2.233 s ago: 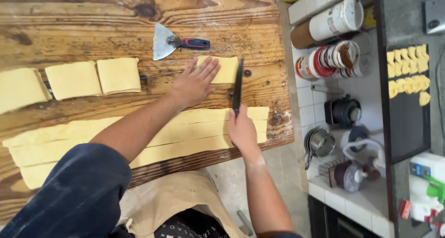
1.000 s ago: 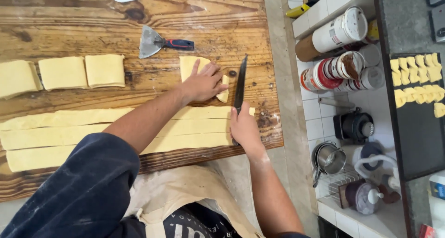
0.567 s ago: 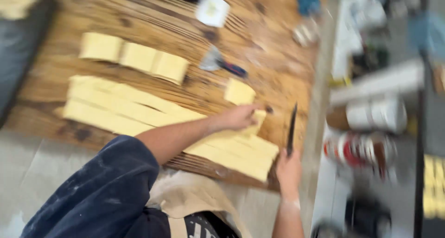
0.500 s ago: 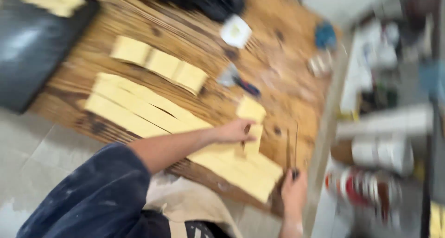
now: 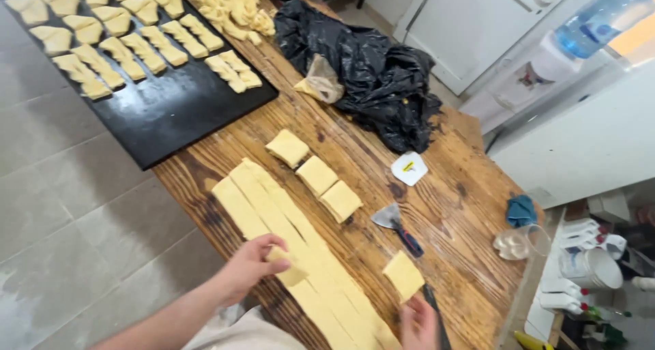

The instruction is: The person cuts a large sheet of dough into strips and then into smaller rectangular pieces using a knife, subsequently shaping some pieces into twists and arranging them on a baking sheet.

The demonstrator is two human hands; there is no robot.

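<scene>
- On the wooden table (image 5: 471,207), long strips of yellow dough (image 5: 293,248) lie side by side, running from the middle toward the near edge.
- The left hand (image 5: 251,265) rests on these strips; its fingers are pinched around a small piece of dough (image 5: 286,267) at the strip's edge.
- The right hand (image 5: 417,326) is at the bottom border, just beside a dark knife (image 5: 434,312). Whether the hand closes on the knife, I cannot tell, because it is cut by the frame.
- A single cut dough square (image 5: 404,275) lies just above the right hand, close to the knife.
- Three more dough squares (image 5: 315,175) lie in a row beside the strips.
- A metal scraper with a dark handle (image 5: 399,228) lies between this row and the single square.
- Farther away, a black tray (image 5: 164,111) holds many folded dough pieces, and a black plastic bag (image 5: 368,70) is crumpled on the table.
</scene>
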